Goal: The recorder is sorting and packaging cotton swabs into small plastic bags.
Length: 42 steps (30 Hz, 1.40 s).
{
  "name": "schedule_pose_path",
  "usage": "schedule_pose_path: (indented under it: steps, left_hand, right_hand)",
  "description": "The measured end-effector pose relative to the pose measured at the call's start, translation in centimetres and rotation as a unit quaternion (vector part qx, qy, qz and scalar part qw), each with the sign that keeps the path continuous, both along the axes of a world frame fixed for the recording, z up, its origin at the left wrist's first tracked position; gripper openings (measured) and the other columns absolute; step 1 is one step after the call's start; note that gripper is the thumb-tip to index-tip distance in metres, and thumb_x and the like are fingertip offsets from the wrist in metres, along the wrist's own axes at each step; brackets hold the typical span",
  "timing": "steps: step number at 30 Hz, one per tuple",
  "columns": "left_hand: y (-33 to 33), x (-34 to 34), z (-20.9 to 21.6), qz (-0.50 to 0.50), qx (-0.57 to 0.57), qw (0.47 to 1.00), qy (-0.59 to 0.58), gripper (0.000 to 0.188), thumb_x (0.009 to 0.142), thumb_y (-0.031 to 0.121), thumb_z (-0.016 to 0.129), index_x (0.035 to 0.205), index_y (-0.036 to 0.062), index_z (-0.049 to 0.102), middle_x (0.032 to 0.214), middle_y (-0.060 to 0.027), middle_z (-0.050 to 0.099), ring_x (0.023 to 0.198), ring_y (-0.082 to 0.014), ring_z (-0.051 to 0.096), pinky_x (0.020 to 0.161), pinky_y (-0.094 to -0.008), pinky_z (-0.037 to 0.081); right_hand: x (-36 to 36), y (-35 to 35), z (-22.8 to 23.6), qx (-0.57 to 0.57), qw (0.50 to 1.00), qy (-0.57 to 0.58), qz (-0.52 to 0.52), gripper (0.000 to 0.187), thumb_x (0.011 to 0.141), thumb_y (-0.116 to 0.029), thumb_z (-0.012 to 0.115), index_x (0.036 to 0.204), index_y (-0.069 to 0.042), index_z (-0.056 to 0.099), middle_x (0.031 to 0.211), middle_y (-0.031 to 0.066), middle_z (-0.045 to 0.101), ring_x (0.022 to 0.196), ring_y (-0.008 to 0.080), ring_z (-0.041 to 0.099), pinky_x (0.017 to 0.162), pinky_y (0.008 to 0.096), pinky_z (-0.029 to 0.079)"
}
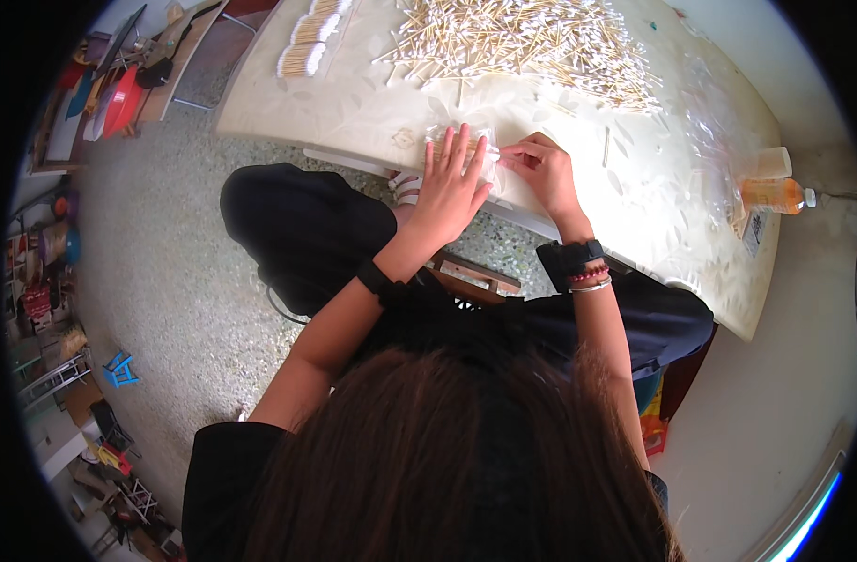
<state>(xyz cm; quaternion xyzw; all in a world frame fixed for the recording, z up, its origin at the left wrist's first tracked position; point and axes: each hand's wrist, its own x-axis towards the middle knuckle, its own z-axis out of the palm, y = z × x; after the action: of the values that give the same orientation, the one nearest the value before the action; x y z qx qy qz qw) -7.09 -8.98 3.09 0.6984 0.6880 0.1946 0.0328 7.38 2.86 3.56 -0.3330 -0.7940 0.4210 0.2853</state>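
at twelve o'clock, left hand (452,180) spreads fingers over packet (493,170); right hand (544,169) pinches its edge; tugging may tear it.

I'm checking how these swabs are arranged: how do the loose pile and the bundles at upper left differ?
The loose pile lies jumbled, its sticks pointing many ways; the bundles have theirs lined up. The loose pile spreads wide; the bundles form a narrow row. Both show tan sticks with white ends on the tabletop.
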Motion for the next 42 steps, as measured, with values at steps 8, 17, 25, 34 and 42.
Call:
schedule_pose_path:
  steps: [8,17,25,34,42]
  left_hand:
    - [0.0,-0.1,0.2,-0.008,0.005,1.0,-0.022,0.063,0.092,0.027,0.051,0.143,0.0034,0.022,0.147,-0.0244,0.018,0.135,-0.0431,0.02,0.108,-0.0554,0.018]
    - [0.0,0.1,0.3,-0.004,-0.006,1.0,-0.015,0.066,0.091,0.025,0.052,0.142,-0.0009,0.021,0.146,-0.0252,0.02,0.135,-0.0431,0.021,0.11,-0.0518,0.019]
    - [0.9,-0.9,1.0,0.035,0.024,0.989,-0.139,0.059,0.092,0.018,0.048,0.138,-0.0081,0.024,0.14,-0.0276,0.032,0.132,-0.0414,0.029,0.109,-0.0477,0.024]
    - [0.0,-3.6,0.7,0.029,-0.014,0.999,-0.025,0.045,0.09,0.012,0.045,0.129,-0.0085,0.04,0.139,-0.0248,0.036,0.13,-0.0372,0.034,0.109,-0.0469,0.026]
    - [-0.6,-4.2,1.9,-0.02,-0.042,0.996,-0.074,0.045,0.087,0.012,0.049,0.128,-0.0056,0.042,0.137,-0.0243,0.038,0.13,-0.0363,0.034,0.109,-0.0471,0.026]
  right_hand:
    - [-1.8,-0.2,0.4,0.068,0.994,-0.086,-0.022,0.011,0.074,-0.016,0.07,0.084,-0.012,0.072,0.076,0.0035,0.061,0.061,0.0193,0.056,0.058,0.0305,0.045]
    - [-3.5,0.4,0.5,0.06,0.985,-0.147,-0.062,0.011,0.073,-0.024,0.071,0.082,-0.017,0.072,0.076,0.0027,0.063,0.068,0.0225,0.062,0.061,0.0331,0.048]
    - [-3.3,0.1,-0.4,0.061,0.984,-0.148,-0.076,0.012,0.073,-0.026,0.07,0.084,-0.02,0.072,0.073,0.0017,0.062,0.067,0.0221,0.061,0.061,0.0337,0.048]
    - [-3.0,-0.3,-0.1,0.076,0.986,-0.142,-0.032,0.017,0.074,-0.028,0.071,0.09,-0.024,0.073,0.069,0.0011,0.059,0.064,0.0211,0.059,0.059,0.0331,0.047]
    - [-2.8,-0.1,-0.5,0.09,0.988,-0.121,-0.029,0.013,0.074,-0.025,0.071,0.087,-0.024,0.074,0.068,0.0009,0.057,0.062,0.0205,0.058,0.057,0.0324,0.046]
